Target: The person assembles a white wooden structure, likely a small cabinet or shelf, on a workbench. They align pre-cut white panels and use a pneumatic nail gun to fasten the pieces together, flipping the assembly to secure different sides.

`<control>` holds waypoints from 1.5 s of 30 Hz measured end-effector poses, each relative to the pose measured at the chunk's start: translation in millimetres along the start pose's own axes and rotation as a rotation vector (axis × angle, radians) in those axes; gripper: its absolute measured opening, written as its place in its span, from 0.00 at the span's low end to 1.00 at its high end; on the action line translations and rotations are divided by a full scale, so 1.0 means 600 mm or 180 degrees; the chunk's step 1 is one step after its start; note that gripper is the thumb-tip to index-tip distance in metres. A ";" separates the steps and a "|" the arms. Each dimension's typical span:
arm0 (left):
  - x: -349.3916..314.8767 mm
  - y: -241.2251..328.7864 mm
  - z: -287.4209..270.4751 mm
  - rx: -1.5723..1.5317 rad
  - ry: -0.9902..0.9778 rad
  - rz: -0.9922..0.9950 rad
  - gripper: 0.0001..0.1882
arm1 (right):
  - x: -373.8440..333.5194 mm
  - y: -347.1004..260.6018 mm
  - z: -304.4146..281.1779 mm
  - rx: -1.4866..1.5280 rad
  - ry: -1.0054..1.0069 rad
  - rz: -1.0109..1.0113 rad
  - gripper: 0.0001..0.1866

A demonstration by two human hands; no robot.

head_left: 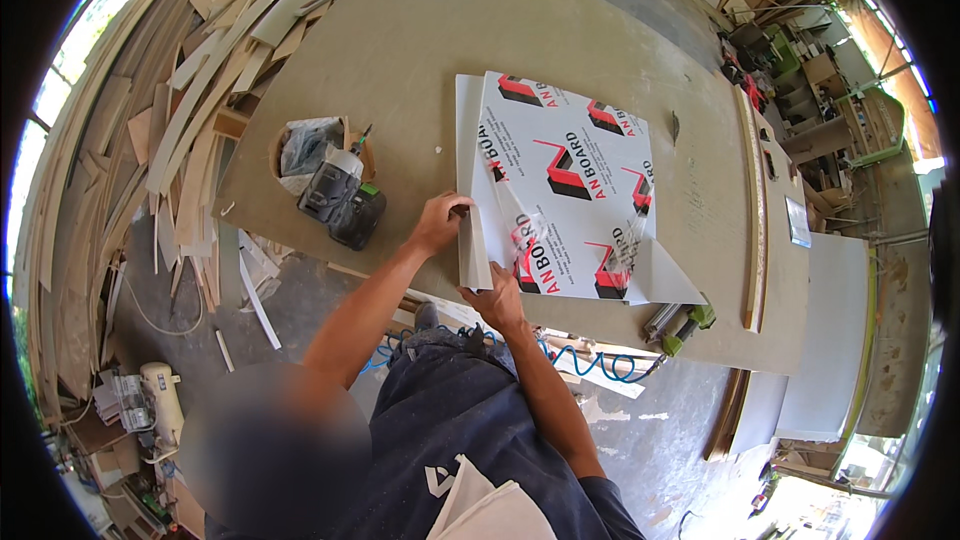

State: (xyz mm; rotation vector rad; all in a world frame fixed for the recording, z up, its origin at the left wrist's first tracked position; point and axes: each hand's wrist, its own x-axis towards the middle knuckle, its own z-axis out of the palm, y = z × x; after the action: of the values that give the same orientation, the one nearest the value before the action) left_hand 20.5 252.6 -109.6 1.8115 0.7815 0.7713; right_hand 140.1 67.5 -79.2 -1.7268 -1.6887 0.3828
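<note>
A flat panel covered in white protective film with red and black print (567, 175) lies on the workbench in front of me. Along its left side runs a narrow pale board strip (474, 250), standing up from the edge. My left hand (440, 224) grips the upper end of this strip, its fingers curled over the top. Lower down, my right hand (499, 302) is closed around the strip's near end, thumb and fingers pinching it. The film looks wrinkled and glossy in the panel's lower middle. A white triangular corner (668, 278) sticks out at the lower right.
On the workbench (400, 60), a cordless driver (342, 202) rests left of the panel, beside an open box (300, 145). A green nail gun (688, 325) with a blue coiled hose (600, 365) lies at the near right edge. Long wood offcuts (185, 110) pile up on the left.
</note>
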 end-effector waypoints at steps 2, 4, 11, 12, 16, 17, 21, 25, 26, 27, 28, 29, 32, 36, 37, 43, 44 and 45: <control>-0.006 0.002 0.012 -0.0171 0.0255 -0.0188 0.15 | -0.001 -0.002 0.001 -0.0015 -0.0040 0.0067 0.19; -0.012 -0.001 0.023 -0.0508 0.0631 -0.0354 0.15 | 0.000 -0.004 0.003 0.0003 -0.0082 0.0132 0.19; 0.001 0.104 0.006 -0.0923 0.0207 -0.2119 0.19 | -0.005 0.007 0.005 0.0069 -0.0127 0.0182 0.18; 0.005 0.102 0.007 -0.0761 0.0142 -0.2182 0.19 | -0.005 0.006 0.007 0.0099 -0.0147 0.0219 0.18; 0.013 0.098 0.017 -0.0035 0.0123 -0.2016 0.21 | -0.011 0.015 0.013 0.0155 -0.0213 0.0363 0.18; 0.012 0.098 0.025 0.0036 0.0206 -0.2010 0.20 | -0.014 0.020 0.020 0.0185 -0.0140 0.0374 0.18; 0.014 0.100 0.045 0.0221 0.0375 -0.2031 0.20 | -0.007 0.006 0.005 0.0199 -0.0215 0.0375 0.18; 0.015 0.095 0.050 0.0276 0.0530 -0.2000 0.20 | -0.010 0.005 0.004 0.0407 -0.0313 0.0479 0.23; 0.012 0.091 0.050 0.0342 0.0601 -0.1937 0.19 | -0.010 0.004 0.006 0.0433 -0.0276 0.0415 0.23; 0.010 0.085 0.050 0.0393 0.0649 -0.1854 0.19 | -0.010 0.003 0.004 0.0436 -0.0219 0.0364 0.23; 0.011 0.087 0.053 0.0420 0.0669 -0.1745 0.18 | -0.012 0.007 0.007 0.0238 -0.0184 0.0400 0.24; 0.007 0.086 0.050 0.0319 0.0673 -0.1744 0.19 | -0.015 0.012 0.009 0.0292 -0.0187 0.0332 0.23; 0.000 0.086 0.047 -0.0096 0.0877 -0.1841 0.19 | -0.006 0.008 0.003 0.0159 -0.0231 0.0161 0.22; -0.004 0.091 0.049 -0.0364 0.0840 -0.1988 0.17 | -0.004 0.012 0.004 -0.0031 -0.0226 0.0059 0.23; -0.003 0.088 0.050 -0.0396 0.0837 -0.2021 0.17 | -0.005 0.014 0.004 -0.0034 -0.0246 0.0060 0.23; -0.004 0.090 0.046 -0.0493 0.0891 -0.2160 0.18 | -0.003 0.015 0.003 0.0032 -0.0232 0.0025 0.23; -0.005 0.095 0.048 -0.0541 0.0937 -0.2166 0.19 | -0.004 0.018 0.002 0.0054 -0.0283 0.0023 0.23; -0.003 0.091 0.051 -0.0381 0.0941 -0.2065 0.19 | -0.003 0.019 0.000 0.0183 -0.0321 0.0062 0.23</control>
State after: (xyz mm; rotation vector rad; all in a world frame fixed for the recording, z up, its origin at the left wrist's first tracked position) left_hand 52.7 217.9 -68.6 1.2298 1.3924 0.6334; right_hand 148.5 66.8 -87.1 -1.7084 -1.7157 0.5305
